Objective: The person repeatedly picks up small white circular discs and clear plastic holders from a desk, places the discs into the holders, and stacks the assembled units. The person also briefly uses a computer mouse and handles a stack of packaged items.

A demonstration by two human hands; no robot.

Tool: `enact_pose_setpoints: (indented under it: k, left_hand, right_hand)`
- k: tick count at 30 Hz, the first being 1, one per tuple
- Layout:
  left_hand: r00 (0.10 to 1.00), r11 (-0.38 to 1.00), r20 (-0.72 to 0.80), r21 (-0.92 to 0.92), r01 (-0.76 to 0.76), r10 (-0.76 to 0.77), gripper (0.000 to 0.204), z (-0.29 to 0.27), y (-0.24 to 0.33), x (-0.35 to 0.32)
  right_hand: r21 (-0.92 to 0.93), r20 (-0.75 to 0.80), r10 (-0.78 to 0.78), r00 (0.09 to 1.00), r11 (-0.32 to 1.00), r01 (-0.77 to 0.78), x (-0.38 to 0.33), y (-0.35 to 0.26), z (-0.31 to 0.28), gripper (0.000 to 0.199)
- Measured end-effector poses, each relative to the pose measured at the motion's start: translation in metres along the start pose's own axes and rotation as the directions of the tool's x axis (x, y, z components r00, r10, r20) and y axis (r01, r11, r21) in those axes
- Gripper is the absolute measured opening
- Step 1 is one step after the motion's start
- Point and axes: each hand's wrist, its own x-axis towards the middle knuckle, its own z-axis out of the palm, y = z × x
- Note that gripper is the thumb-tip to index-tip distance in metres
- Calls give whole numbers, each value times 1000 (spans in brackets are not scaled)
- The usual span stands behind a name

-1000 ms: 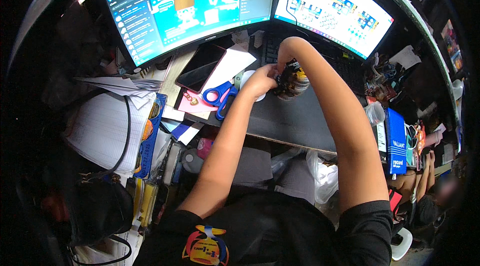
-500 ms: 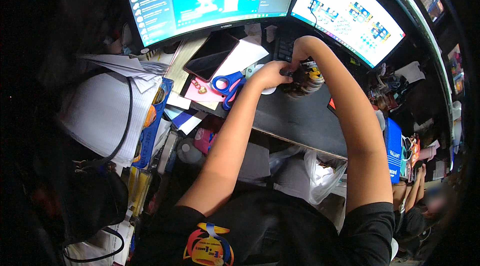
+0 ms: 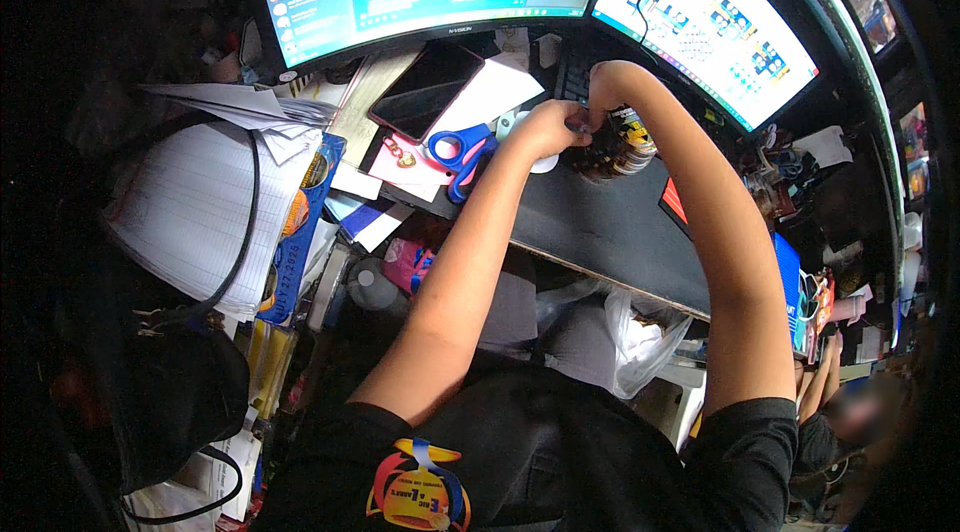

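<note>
My left hand (image 3: 552,129) and my right hand (image 3: 612,84) meet over the desk (image 3: 600,217). Their fingertips pinch together at a small dark piece, too hidden to name. Beside the fingers, partly under my right forearm, is a shiny ribbed stack of round pieces (image 3: 627,150) with a black and yellow printed top. Left of it lies a white round piece (image 3: 543,162), half covered by my left hand. Blue-handled scissors (image 3: 460,154) rest to the left of my left wrist, on pink and white papers.
Two monitors (image 3: 450,30) stand at the back, with a keyboard (image 3: 574,72) below them. A dark phone (image 3: 428,92) lies on papers. Stacked white sheets (image 3: 190,212) bulge at left. A plastic bag (image 3: 640,347) hangs below the desk edge. Another person (image 3: 822,437) is at far right.
The whole view has shifted slightly, with the monitors now higher in it. My hands stay together beside the stack, and the fingers have moved a little.
</note>
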Motion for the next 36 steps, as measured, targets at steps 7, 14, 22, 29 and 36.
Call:
enact_pose_setpoints:
  k: [7, 14, 22, 29, 36]
  left_hand:
    - [999, 1000, -35, 17, -15, 15, 26, 1, -3, 2]
    - [997, 997, -52, 49, 53, -51, 27, 0, -1, 2]
    - [997, 999, 59, -15, -50, 51, 28, -6, -2, -1]
    - [1000, 997, 23, 82, -2, 0, 30, -3, 0, 1]
    - [993, 999, 119, 37, 16, -20, 39, -9, 4, 0]
  right_hand:
    - [-60, -60, -52, 997, 997, 48, 3, 2, 5, 48]
    - [-44, -39, -14, 999, 999, 13, 5, -3, 6, 47]
    - [-12, -61, -16, 998, 1000, 16, -3, -7, 4, 51]
    - [-82, -81, -60, 995, 995, 53, -9, -11, 2, 47]
    - [-97, 21, -39, 999, 994, 41, -12, -9, 1, 51]
